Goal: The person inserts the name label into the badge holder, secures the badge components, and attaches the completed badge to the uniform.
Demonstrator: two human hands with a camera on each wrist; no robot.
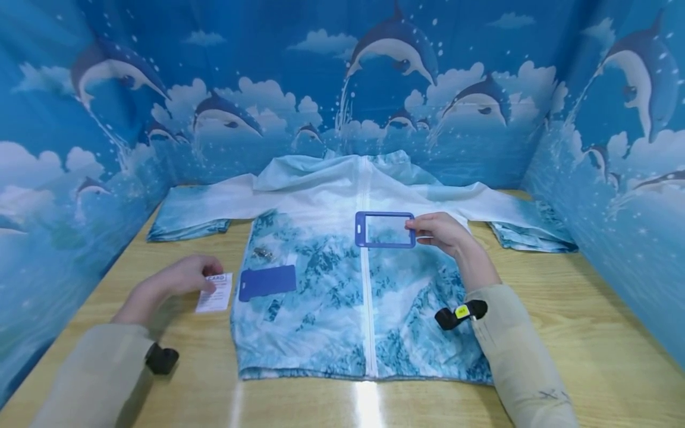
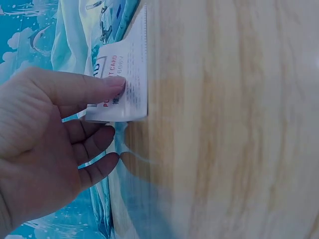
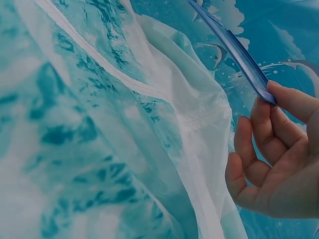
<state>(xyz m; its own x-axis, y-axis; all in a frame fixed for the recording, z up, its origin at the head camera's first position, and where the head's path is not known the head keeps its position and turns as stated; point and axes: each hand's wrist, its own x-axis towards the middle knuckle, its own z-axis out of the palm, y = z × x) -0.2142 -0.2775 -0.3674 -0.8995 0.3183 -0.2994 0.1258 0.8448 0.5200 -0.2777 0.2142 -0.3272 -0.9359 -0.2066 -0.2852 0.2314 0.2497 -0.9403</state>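
Over the jacket, the right hand pinches the frame; beside it, the left hand pinches the card, best kept unbent.

frame: glossy plast. | card: ppr | jkt: smooth cloth | tbl: wood-look, glossy

"Right grip?"

"Holds a rectangular blue plastic-looking frame; beneath that grip lies a teal-and-white fabric jacket."

"Left grip?"

"Pinches a rectangular white printed paper card."
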